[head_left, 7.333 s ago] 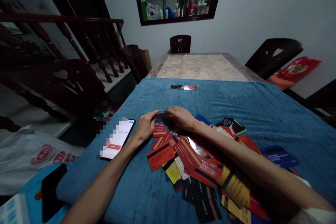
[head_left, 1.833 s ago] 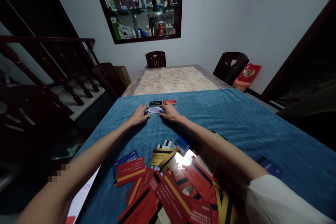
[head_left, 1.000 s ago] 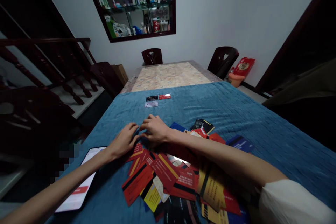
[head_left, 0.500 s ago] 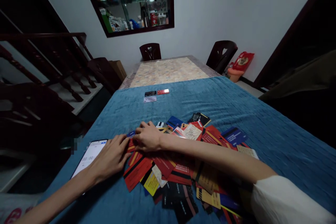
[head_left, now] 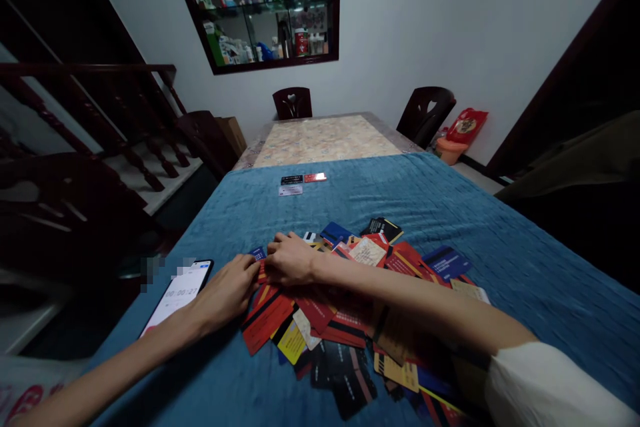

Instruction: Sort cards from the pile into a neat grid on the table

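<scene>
A heap of bank-style cards (head_left: 320, 333) in red, black, yellow, blue and gold is spread on the blue cloth below my arms. My left hand (head_left: 233, 288) is at the heap's left edge, its fingers bent and close together on the side of a red card (head_left: 262, 272). From the right, my right hand (head_left: 290, 260) reaches across with curled fingers at the other side of that card. Its fingertips are mostly hidden. A blue card (head_left: 257, 253) shows just behind the two hands.
Left of the heap lies a phone (head_left: 181, 293) with a timer display, partly under my left forearm. Farther up the cloth (head_left: 240, 213) a black card (head_left: 292, 180), a red-and-white card (head_left: 315, 177) and a pale card (head_left: 291, 191) lie together. Chairs (head_left: 425, 113) surround the table.
The view has shifted slightly, so everything sits a little farther right. Both hands remain at the heap's left edge, with small finger movements around the red card. More of the phone shows.
</scene>
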`<state>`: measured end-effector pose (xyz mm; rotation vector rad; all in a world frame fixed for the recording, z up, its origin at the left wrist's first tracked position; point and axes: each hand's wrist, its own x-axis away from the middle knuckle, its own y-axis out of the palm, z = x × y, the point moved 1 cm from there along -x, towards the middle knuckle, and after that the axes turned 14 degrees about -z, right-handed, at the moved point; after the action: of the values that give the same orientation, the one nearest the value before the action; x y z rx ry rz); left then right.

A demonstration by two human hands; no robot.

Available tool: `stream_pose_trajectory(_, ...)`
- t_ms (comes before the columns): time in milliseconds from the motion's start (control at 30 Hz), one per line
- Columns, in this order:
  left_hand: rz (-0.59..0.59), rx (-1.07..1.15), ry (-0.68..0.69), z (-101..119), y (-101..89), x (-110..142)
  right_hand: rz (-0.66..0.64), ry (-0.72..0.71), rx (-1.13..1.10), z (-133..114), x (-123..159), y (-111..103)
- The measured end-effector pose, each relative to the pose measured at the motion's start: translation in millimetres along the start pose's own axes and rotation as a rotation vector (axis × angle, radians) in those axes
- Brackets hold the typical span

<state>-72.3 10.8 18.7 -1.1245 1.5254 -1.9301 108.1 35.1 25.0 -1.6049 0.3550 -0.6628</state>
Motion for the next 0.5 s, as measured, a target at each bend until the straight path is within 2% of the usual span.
stream_pose_trajectory(233, 0.006, 0.027, 0.045, -2.3, 5.0, 0.9, 0.031, -0.094, 0.073, 3.7, 1.2, 5.5)
stream_pose_trajectory(500, -0.053, 0.045, 0.112, -3.5, -12.2, -2.1, 0.117, -0.194, 0.099, 13.2, -1.2, 18.0)
